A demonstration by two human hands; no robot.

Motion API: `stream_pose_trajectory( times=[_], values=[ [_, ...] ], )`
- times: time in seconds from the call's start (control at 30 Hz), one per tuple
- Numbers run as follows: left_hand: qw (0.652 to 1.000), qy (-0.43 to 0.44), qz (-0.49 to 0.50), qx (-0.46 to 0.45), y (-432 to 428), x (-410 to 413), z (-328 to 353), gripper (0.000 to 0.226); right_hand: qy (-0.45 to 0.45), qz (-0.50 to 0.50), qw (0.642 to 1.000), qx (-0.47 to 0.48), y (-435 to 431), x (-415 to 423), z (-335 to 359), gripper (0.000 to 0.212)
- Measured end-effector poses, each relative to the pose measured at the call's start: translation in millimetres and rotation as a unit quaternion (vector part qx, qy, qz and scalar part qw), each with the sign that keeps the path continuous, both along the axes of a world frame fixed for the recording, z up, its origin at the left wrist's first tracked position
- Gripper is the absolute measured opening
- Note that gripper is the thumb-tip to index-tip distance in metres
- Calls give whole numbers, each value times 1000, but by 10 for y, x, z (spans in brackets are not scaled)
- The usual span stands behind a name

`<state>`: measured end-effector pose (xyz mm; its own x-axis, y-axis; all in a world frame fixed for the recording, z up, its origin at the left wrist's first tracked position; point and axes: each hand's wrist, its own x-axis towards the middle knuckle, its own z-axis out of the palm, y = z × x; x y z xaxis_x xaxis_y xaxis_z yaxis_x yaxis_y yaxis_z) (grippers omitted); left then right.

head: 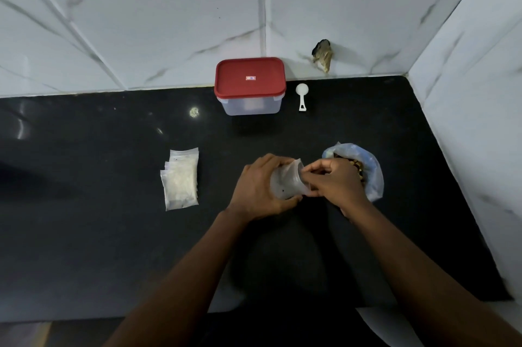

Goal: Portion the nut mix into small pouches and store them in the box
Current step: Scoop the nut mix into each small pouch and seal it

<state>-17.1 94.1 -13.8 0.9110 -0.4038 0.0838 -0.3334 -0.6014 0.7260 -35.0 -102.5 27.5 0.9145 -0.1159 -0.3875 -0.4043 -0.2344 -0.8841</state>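
Note:
My left hand (258,188) grips a small clear pouch (286,181) from its left side, just above the black counter. My right hand (334,181) pinches the pouch's open top edge with thumb and fingers. Directly behind my right hand stands an open plastic bag of nut mix (360,167), brown nuts showing at its mouth. A stack of empty clear pouches (180,178) lies flat to the left. The clear storage box (250,105) with its red lid (250,76) closed stands at the back against the wall. A white scoop (301,96) lies to the right of the box.
The black counter (113,233) ends at a tiled wall behind and another on the right. A hole in the wall tile (323,57) shows above the scoop. The counter's front edge runs near the bottom of the view.

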Motion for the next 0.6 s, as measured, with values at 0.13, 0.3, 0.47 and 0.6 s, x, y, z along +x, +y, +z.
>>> stream_pose_trajectory(
  times=[0.13,0.3,0.47,0.6],
  values=[
    [1000,2,-6,7,-64,-2,-15,87,8,-5,1000,11,-12,24,-19,6],
    [1000,-4,2,11,-146,-2,-24,83,12,1,1000,4,-15,53,-19,5],
    [999,-4,13,-44,-149,-1,-20,67,12,-10,999,29,-30,95,-26,4],
    [996,15,24,-83,-117,31,1,57,32,-19,998,43,-54,148,-53,5]
  ],
)
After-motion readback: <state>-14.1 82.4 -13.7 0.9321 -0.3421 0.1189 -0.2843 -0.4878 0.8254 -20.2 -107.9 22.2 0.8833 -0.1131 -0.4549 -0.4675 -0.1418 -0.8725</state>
